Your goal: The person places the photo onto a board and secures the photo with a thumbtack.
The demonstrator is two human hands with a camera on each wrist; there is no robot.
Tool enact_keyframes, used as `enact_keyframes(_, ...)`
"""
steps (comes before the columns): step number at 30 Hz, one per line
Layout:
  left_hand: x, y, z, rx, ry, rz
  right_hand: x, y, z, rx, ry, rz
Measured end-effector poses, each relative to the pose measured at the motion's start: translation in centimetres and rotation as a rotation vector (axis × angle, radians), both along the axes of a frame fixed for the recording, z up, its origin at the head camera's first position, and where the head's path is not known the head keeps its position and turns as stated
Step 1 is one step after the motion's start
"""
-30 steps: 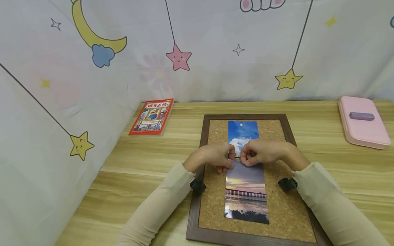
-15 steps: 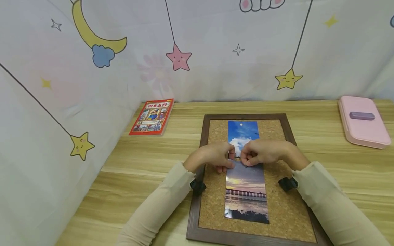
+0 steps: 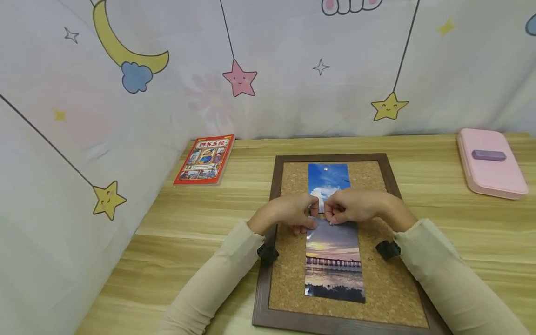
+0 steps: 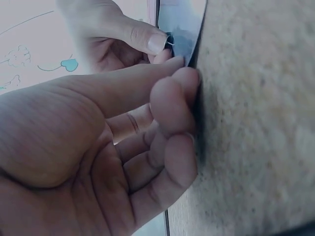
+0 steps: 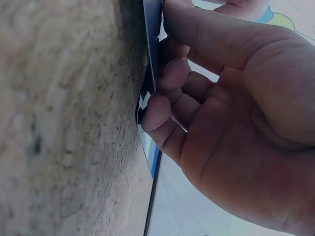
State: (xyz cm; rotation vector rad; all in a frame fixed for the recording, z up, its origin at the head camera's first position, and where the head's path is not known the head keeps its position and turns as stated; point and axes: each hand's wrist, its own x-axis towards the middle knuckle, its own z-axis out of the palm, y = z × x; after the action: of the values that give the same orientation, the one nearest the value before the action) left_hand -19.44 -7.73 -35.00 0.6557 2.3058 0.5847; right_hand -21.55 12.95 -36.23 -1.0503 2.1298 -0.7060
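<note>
A corkboard (image 3: 391, 293) in a dark wooden frame lies on the table. A sunset pier photo (image 3: 333, 279) is on its cork, below a blue sky photo (image 3: 328, 179) with a pushpin (image 3: 325, 169) near its top edge. My left hand (image 3: 293, 211) pinches the sunset photo's upper left corner, thumb on its face. My right hand (image 3: 356, 204) is beside it at the same top edge. Between right thumb and fingers shows a small pin (image 4: 170, 42), mostly hidden by the fingertips. In the right wrist view, the sunset photo (image 5: 153, 44) stands slightly off the cork.
A red picture-covered book (image 3: 205, 160) lies at the back left of the wooden table (image 3: 188, 237). At the back right is a pink case (image 3: 492, 174) with a purple bar on its lid. A patterned cloth (image 3: 284, 102) hangs behind.
The head view has shifted slightly, so everything sits a little further left in it. Both hands stay at the sunset photo's top edge with the same grip.
</note>
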Motion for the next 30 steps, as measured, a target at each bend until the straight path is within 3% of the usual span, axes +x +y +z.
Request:
enact_keyframes(11,0.2,-0.2,-0.1,0.027,-0.007,0.012,0.5,-0.6,0.3,0.012,0.026,-0.029)
enact_keyframes(22,0.1,0.0,0.2,0.029,0.048,-0.033,1.0,-1.2,0.5,0.048,0.095,-0.102)
enact_keyframes(30,0.2,-0.1,-0.1,0.023,0.068,-0.031,1.1,-1.4,0.3,0.076,0.116,-0.130)
